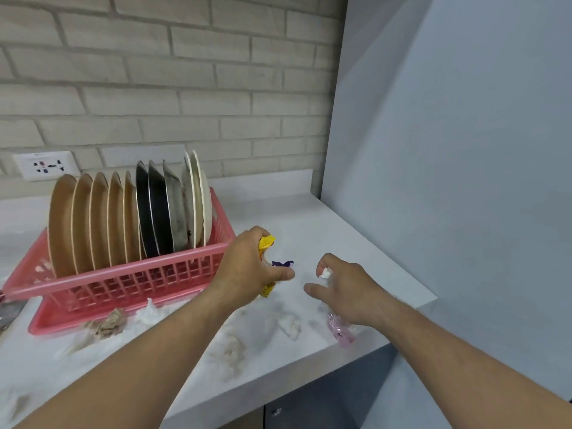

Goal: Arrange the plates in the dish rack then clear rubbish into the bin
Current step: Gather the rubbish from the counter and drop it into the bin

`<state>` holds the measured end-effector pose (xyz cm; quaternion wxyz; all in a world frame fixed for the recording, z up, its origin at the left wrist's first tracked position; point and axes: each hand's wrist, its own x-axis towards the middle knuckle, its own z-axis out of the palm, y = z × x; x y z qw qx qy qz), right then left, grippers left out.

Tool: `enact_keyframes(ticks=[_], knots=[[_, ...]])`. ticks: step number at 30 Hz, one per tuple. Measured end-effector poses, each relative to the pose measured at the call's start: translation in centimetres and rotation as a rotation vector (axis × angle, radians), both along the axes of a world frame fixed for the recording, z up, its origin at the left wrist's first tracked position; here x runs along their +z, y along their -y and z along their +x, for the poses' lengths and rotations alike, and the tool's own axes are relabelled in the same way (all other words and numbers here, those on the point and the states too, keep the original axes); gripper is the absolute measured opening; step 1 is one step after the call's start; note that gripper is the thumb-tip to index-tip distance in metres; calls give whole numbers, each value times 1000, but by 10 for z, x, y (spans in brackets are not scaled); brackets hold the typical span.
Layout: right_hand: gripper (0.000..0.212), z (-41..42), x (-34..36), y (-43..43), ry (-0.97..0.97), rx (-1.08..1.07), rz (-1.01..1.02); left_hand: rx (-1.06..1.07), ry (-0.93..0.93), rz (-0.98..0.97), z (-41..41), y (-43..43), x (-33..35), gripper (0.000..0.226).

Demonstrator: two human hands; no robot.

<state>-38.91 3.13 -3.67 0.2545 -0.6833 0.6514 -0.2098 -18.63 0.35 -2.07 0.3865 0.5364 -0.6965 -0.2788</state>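
Nearest: dark cabinet front (309, 404) under the counter (356, 218). The counter's front edge ran diagonally up to a right-hand corner. A pink wrapper (340, 331) lay right at that edge, partly under the right wrist; couldn't tell whether it was being held.

Loose rubbish sat just in from the edge:
- stained tissue (232, 351)
- crumpled white tissue (291, 326)
- another white tissue (151, 311) and a brown paper wad (108, 323), both against the dish rack's front tray lip

Right hand (346, 289): fingers curled round a white scrap (325, 274), thumb sticking out to the left.

Left hand (247, 267): fingers closed tight on a yellow wrapper (266, 243), with its ends poking out above and below the fist. This hand was just beside the rack's right front corner.

A purple scrap (282, 263) lay on the counter between the hands, close to the left thumb.

The pink dish rack (123, 283) sat on the left with every plate on edge:
- tan plates (83, 224)
- black plates (151, 212)
- a grey one
- white plates (201, 199) at the right end

An open strip of counter ran from the hands back to the upstand, bounded on the right by a grey panel (448, 150).

Farthest: wall socket (43, 165) behind the rack, set in the brick wall (185, 88).
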Motion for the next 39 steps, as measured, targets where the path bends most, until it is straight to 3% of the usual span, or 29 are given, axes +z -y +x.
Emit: enact_keyframes(ticks=[2, 5, 8, 11, 13, 18, 21, 30, 39], knots=[[39, -2, 2, -13, 3, -11, -39, 12, 36, 14, -8, -18, -5, 62], [65, -8, 6, -40, 5, 46, 58, 33, 107, -37, -20, -45, -12, 46], [88, -17, 4, -69, 27, 148, 197, 25, 8, -21, -26, -72, -17, 33], [94, -26, -5, -92, 57, 217, 258, 14, 1, 10, -25, -98, -26, 26], [89, -30, -16, -105, 33, 218, 239, 5, 50, 49, -20, -114, -37, 20], [44, -40, -59, -128, 69, 75, 153, -107, 142, 166, -17, -143, -74, 16], [33, -40, -87, -138, 32, 18, 154, -175, 173, 202, -21, -151, -100, 19], [20, -6, -208, -153, -34, -163, 268, -160, 328, 224, -3, -161, -232, 33], [42, 22, -373, -188, 130, -315, 401, -158, 443, 344, 62, -192, -405, 24]])
